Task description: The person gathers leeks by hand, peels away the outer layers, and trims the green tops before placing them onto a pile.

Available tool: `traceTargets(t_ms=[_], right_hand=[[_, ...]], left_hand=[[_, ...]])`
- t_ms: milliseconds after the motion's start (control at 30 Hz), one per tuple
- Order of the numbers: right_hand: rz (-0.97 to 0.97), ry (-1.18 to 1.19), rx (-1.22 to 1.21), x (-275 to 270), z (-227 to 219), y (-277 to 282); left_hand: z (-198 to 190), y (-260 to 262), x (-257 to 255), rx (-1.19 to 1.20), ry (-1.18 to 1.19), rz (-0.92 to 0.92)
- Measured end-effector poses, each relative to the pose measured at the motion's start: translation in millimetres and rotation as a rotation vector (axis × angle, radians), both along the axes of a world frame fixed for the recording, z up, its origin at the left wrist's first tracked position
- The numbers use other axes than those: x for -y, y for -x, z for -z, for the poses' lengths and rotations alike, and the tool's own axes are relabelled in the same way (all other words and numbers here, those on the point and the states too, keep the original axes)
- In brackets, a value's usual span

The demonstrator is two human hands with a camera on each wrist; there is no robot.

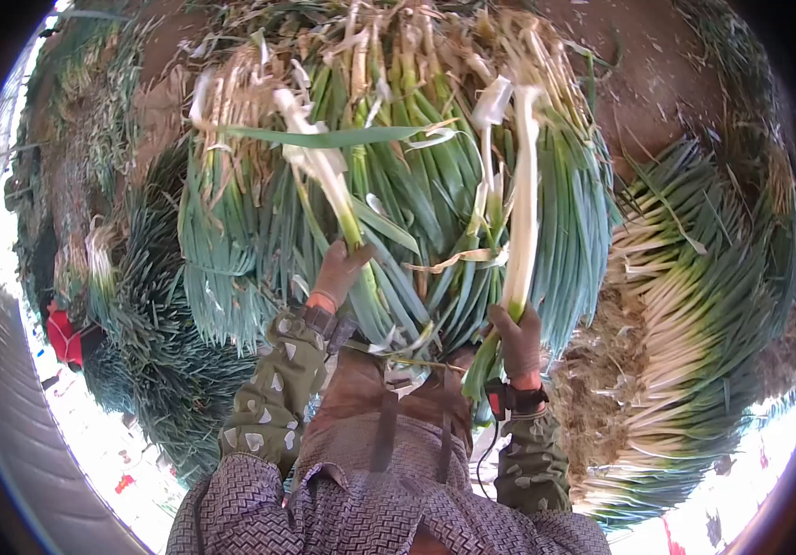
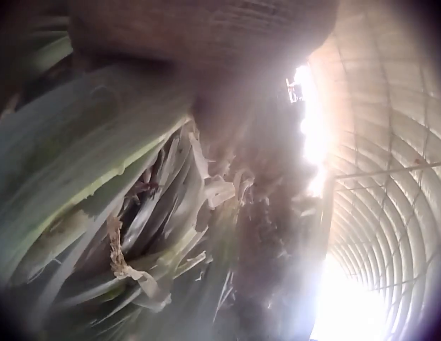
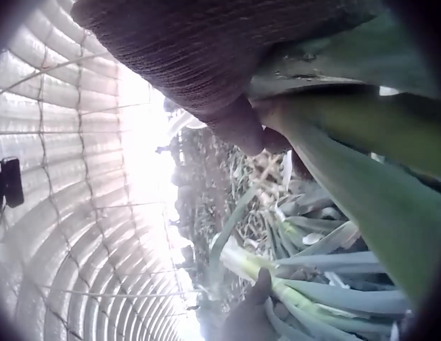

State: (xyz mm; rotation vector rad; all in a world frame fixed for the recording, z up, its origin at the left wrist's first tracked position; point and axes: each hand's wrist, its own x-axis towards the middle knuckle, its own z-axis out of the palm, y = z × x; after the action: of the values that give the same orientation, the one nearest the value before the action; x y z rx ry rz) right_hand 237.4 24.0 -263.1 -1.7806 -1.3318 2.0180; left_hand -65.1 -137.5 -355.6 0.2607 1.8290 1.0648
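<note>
In the head view my left hand (image 1: 341,271), in a brown knit glove, grips a long green onion (image 1: 331,176) by its green part. Loose pale skin hangs about this onion's white end, which points away from me. My right hand (image 1: 520,344), gloved too, holds a second green onion (image 1: 525,203) just below its smooth white stalk. Its leaves (image 1: 483,365) trail down past the hand. Both onions lie over a large heap of green onions (image 1: 416,185) with dry, brownish root ends. Broad leaves (image 3: 369,192) fan out from the right hand in the right wrist view.
Cleaned onions (image 1: 671,356) with white stalks lie in a long row at the right. More dark green leaves (image 1: 153,314) are piled on the left. Bare soil (image 1: 652,69) shows at the back right. A ribbed tunnel wall (image 3: 71,192) curves alongside.
</note>
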Motion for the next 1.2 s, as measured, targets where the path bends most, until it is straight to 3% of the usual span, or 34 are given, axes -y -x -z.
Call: traceTargets(t_ms=[67, 200, 300, 333, 367, 400, 533, 667, 767, 833, 867, 933, 1033, 1067, 1167, 1200], right_hand=[[-0.031, 0.070, -0.117, -3.8, -15.4, 31.1], [-0.065, 0.041, -0.245, 11.8, -4.7, 85.1], [-0.030, 0.102, -0.352, 25.8, 9.6, 115.5], [-0.003, 0.095, -0.392, 30.5, 13.1, 126.2], [0.025, 0.086, -0.431, 33.2, 17.0, 134.6], [-0.057, 0.033, -0.401, 33.9, 20.7, 139.7], [-0.040, -0.084, -0.354, 32.4, 27.8, 147.3], [-0.064, -0.024, -0.374, 24.4, 23.5, 141.8], [-0.140, -0.010, -0.348, 13.8, 21.5, 131.3], [-0.162, 0.049, -0.366, 12.5, 20.7, 125.9], [-0.158, 0.097, -0.391, 12.2, 19.4, 122.6], [-0.172, 0.098, -0.427, 13.1, 7.3, 125.6], [-0.254, 0.244, -0.487, 12.7, -7.7, 125.1], [-0.292, 0.178, -0.507, 15.6, 2.2, 121.8], [-0.315, 0.287, -0.573, 14.6, -3.5, 114.8], [-0.344, 0.286, -0.550, 12.5, -2.6, 111.0]], left_hand=[[-7.6, -2.1, 6.8, 0.035, -0.042, 0.004], [-30.5, -15.0, -2.9, 0.087, -0.202, -0.026], [-49.4, -24.6, -10.2, 0.258, -0.151, -0.097], [-48.3, -22.8, -8.9, 0.089, -0.136, 0.016], [-46.8, -25.1, -8.7, 0.084, -0.143, 0.043], [-48.6, -31.7, -11.6, 0.081, -0.149, 0.072], [-50.4, -52.4, -10.5, 0.165, -0.174, 0.081], [-58.4, -52.5, -12.1, 0.306, -0.194, 0.085], [-107.9, -10.8, -30.0, 0.120, 0.278, 0.441], [-92.7, 12.2, -26.1, -0.338, -0.040, 0.215], [-85.1, 22.2, -29.6, -0.531, -0.267, 0.009], [-126.9, 47.5, -62.6, -0.416, -0.441, -0.148], [-139.1, 83.9, -89.4, 0.079, -0.525, 0.091], [-147.1, 95.3, -95.5, 0.277, -0.519, 0.186], [-140.9, 122.0, -91.8, 0.344, -0.337, 0.506], [-145.3, 125.6, -92.5, 0.250, -0.253, 0.586]])
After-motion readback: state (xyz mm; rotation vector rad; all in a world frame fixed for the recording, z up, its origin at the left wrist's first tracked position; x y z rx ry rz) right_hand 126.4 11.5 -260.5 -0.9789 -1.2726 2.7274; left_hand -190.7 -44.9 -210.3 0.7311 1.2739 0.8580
